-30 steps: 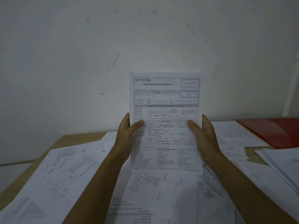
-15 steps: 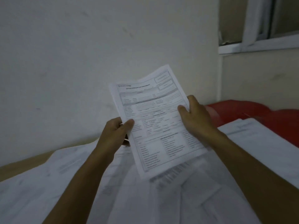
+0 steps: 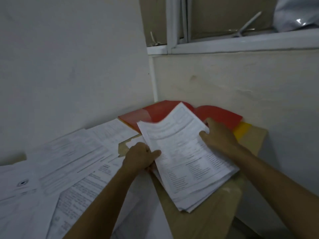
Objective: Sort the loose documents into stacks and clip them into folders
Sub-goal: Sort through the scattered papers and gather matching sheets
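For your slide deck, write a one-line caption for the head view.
Both hands, left and right, lower a printed form onto a paper stack beside red folders.

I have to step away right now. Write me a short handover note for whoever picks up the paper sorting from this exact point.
Left hand: pinches the left edge of the printed form.
Right hand: grips the form's right edge.
The form is over the paper stack at the right end of the table, its far end curled up.
Red folders lie in the corner behind it, a yellow folder beside them.
Loose papers cover the left of the table.
Done: one stack started.
Left: release this form, sort the loose papers, clip stacks into folders.
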